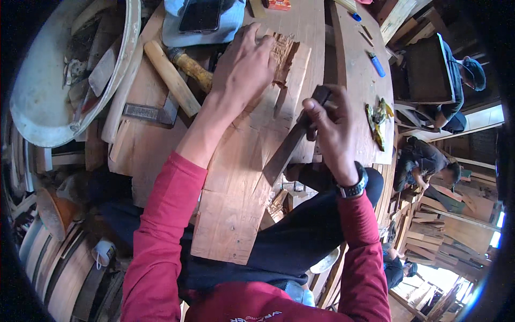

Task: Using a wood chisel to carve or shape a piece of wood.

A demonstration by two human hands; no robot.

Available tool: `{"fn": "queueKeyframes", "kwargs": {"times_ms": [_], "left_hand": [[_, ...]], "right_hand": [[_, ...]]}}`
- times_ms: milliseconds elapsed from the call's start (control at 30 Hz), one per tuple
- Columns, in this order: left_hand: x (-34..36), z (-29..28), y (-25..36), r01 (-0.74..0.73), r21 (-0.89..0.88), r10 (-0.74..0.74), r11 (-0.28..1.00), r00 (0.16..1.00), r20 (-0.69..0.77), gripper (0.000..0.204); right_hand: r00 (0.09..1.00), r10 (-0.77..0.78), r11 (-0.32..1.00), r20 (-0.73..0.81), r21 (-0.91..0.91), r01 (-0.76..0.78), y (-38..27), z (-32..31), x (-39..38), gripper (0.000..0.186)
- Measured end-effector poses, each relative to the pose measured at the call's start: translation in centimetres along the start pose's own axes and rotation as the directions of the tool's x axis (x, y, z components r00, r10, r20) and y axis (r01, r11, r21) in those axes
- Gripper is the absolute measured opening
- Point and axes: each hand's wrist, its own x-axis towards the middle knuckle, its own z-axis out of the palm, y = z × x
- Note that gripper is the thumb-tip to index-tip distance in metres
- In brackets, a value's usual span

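Note:
A pale wooden board (pixel 233 188) slants across the bench over my lap. Its far end has a rough cut recess (pixel 283 56) with torn fibres and a narrow slot beside it. My left hand (pixel 244 67) lies over the board's far left edge beside this recess, fingers bent; its fingertips and thumb are mostly hidden. My right hand (pixel 333 121) is closed around the upper end of a long, flat, dark bar-shaped tool (pixel 287 153), whose exact kind I cannot make out. The tool tilts down towards me, its broad lower end over the board's right edge.
A mallet-like wooden handle (pixel 190 70), a round wooden stick (pixel 169 75) and a try square (pixel 150 112) lie left. Beyond are a phone (pixel 201 15) on a blue cap, a blue lighter (pixel 377 64) and yellow-black pliers (pixel 379 123). A white basin (pixel 40 115) stands far left. Other people work at right.

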Motion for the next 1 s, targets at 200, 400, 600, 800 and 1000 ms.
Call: {"fn": "queueKeyframes", "kwargs": {"times_ms": [200, 400, 600, 800, 1000], "left_hand": [[-0.4, 0.7, -0.4, -0.057, 0.076, 0.066, 0.996, 0.990, -0.128, 0.040], [-0.1, 0.8, 0.2, -0.017, -0.062, 0.014, 0.998, 0.998, -0.055, 0.038], [-0.2, 1.1, -1.3, -0.018, -0.058, 0.014, 0.998, 0.996, -0.085, 0.036], [-0.2, 1.9, 0.1, 0.036, -0.060, -0.041, 0.998, 0.995, -0.086, 0.036], [-0.1, 2.3, 0.0, -0.014, -0.124, -0.002, 0.992, 0.992, -0.123, 0.035]], "right_hand": [[0.981, 0.014, 0.995, 0.195, -0.096, 0.004, 0.3, 1.7, -1.3, 0.038], [0.997, -0.032, 0.997, 0.068, -0.072, 0.037, 0.6, 1.2, -1.6, 0.035], [0.999, -0.013, 1.000, -0.033, 0.009, 0.014, -0.4, 0.9, -0.3, 0.028], [0.992, -0.045, 0.995, 0.114, -0.083, 0.055, 0.2, 1.1, -1.0, 0.030], [0.996, -0.081, 0.994, 0.027, -0.066, 0.082, 1.0, 0.5, -0.1, 0.030]]}}
